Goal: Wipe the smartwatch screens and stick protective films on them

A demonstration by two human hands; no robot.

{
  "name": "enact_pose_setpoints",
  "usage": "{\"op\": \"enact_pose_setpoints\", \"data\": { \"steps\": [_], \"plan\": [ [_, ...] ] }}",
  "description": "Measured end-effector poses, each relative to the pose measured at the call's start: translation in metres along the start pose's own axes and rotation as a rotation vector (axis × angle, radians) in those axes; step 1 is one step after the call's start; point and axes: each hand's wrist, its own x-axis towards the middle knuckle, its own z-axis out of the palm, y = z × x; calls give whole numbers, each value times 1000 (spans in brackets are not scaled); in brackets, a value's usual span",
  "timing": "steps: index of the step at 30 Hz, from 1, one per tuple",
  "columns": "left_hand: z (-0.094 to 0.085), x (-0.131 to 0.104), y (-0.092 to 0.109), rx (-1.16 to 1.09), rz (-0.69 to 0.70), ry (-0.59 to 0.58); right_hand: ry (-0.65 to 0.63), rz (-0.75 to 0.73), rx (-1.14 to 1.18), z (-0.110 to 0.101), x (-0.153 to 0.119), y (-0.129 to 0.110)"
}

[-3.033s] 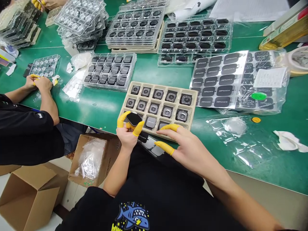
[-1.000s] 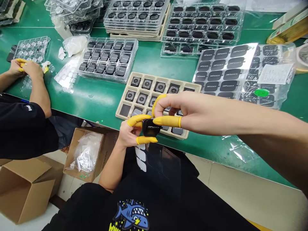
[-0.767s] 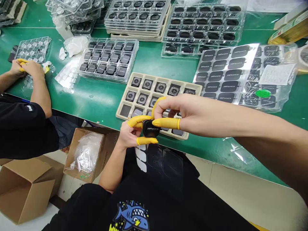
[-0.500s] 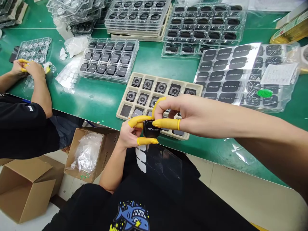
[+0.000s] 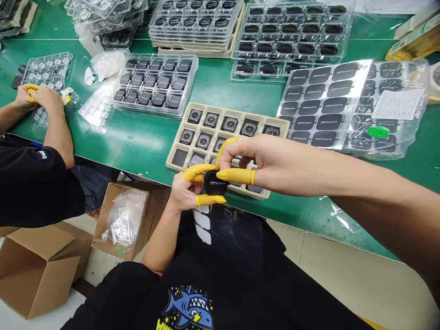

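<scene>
A black smartwatch body (image 5: 215, 184) with "HiFuture" lettering on its face is gripped by my left hand (image 5: 188, 190), between yellow-cotted fingers. My right hand (image 5: 247, 160), also in yellow finger cots, pinches the upper right edge of the same watch. Both hands are above the front edge of a beige tray (image 5: 176, 142), whose compartments hold several watch bodies, backs up in the far rows. One front-left compartment holds no watch. Below my hands hangs a clear sheet (image 5: 237, 229) with white rounded patches along its left side; what holds it is hidden.
Right of the tray lies a sheet of printed HiFuture films (image 5: 311, 107), partly over a bagged stack. Clear trays of watches (image 5: 154, 82) stand to the left, with more stacks behind. A co-worker's hands (image 5: 41, 98) work at far left. Open cartons (image 5: 120, 224) sit on the floor.
Both hands and the watch stay nearly in place, with only a slight shift left of the right hand. The clear sheet has swung slightly.
</scene>
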Motion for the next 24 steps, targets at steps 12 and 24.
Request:
{"op": "enact_pose_setpoints", "data": {
  "steps": [12,24],
  "plan": [
    [-2,-2,-4,-5,14,6,39,-70,32,-1,-1,5],
    [-2,-1,-3,18,26,24,70,-111,39,3,0,10]
  ]
}}
